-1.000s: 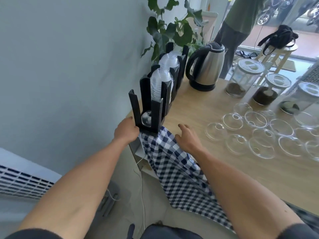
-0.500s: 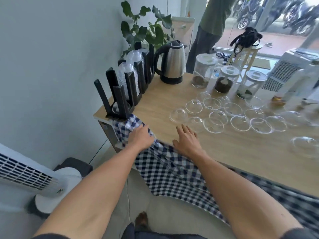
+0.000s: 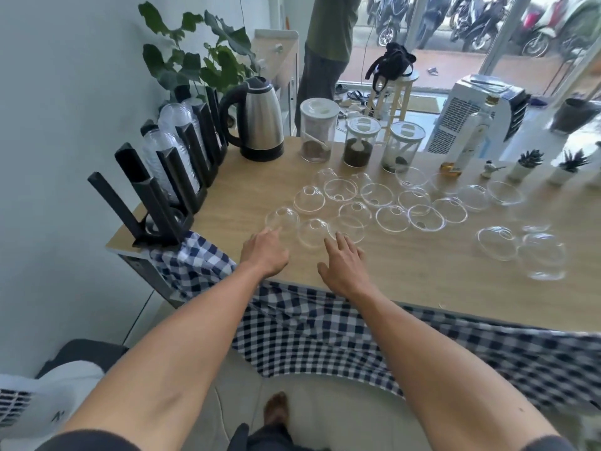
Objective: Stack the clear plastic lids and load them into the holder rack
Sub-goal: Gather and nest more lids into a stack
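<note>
Several clear dome lids (image 3: 377,203) lie spread over the wooden table (image 3: 422,288). The black holder rack (image 3: 162,196) stands along the table's left edge; its far slots hold stacked lids (image 3: 169,154), and one lid lies in the near slot. My left hand (image 3: 265,252) reaches forward, its index finger at the rim of the nearest lid (image 3: 282,219), holding nothing. My right hand (image 3: 341,262) hovers flat with fingers apart, fingertips just short of another lid (image 3: 346,227).
A steel kettle (image 3: 257,125) and three jars (image 3: 357,141) stand at the back. A checked cloth (image 3: 292,323) hangs over the near edge. A plant (image 3: 195,63), small pots (image 3: 527,164) and a person (image 3: 325,50) are behind the table.
Both hands have left the cloth near the rack and moved forward and right toward the nearest loose lids. The view has swung right, away from the rack.
</note>
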